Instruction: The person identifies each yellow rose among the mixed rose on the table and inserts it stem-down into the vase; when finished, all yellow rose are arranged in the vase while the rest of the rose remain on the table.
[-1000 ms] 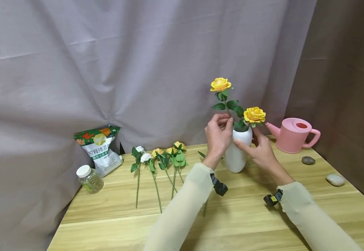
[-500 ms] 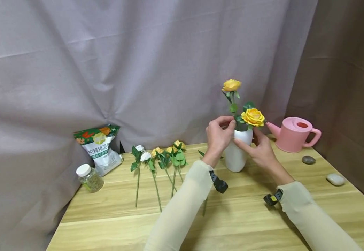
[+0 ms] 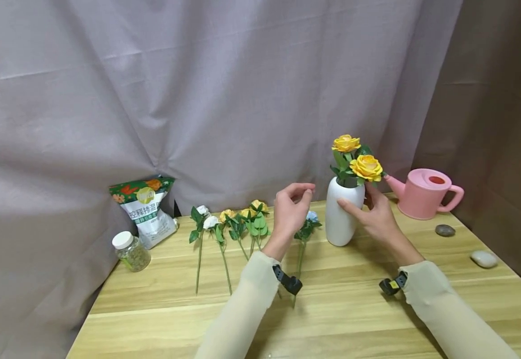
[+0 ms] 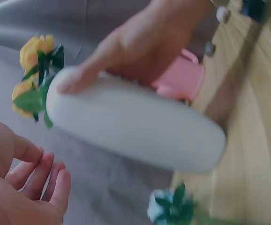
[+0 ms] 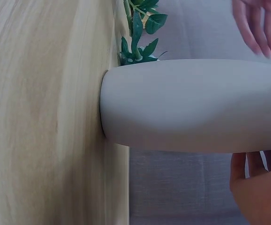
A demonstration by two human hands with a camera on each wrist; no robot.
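A white vase [image 3: 342, 212] stands upright on the wooden table, right of centre in the head view. Two yellow roses [image 3: 366, 167] rise from its mouth, one higher than the other, with green leaves around them. My right hand [image 3: 377, 217] holds the vase near its top, thumb across the front and fingers around the far side. Left of the vase, my left hand [image 3: 292, 209] hovers with nothing in it. Its fingers [image 4: 37, 176] are loosely bent in the left wrist view. Beneath that hand, a light blue rose [image 3: 312, 217] lies on the table.
Several white and yellow roses [image 3: 211, 222] lie to the left. Behind them stand a jar with a white lid [image 3: 131, 252] and a fertilizer bag [image 3: 148, 212]. On the right are a pink watering can [image 3: 423, 194], a dark stone [image 3: 445, 230] and a pale stone [image 3: 483, 259].
The upper yellow rose has sunk lower into the vase. My left hand has let go of its stem and moved left, away from the vase. The right hand keeps its hold.
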